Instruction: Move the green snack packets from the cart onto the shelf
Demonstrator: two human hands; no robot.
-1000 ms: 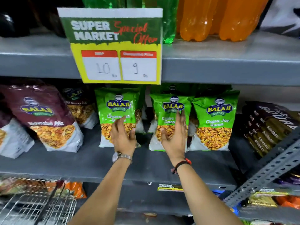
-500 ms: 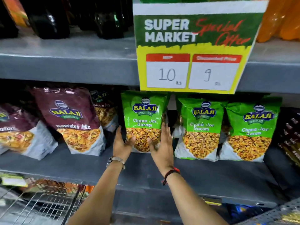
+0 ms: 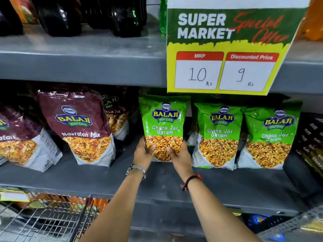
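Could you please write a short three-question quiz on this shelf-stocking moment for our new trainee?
1. True or false: both hands hold the leftmost green packet by its lower end.
2. How many green packets show in the front row on the shelf?
3. Which wrist wears the watch: A) left, B) right?

Key:
1. True: the left hand and right hand each grip a bottom corner.
2. Three.
3. A.
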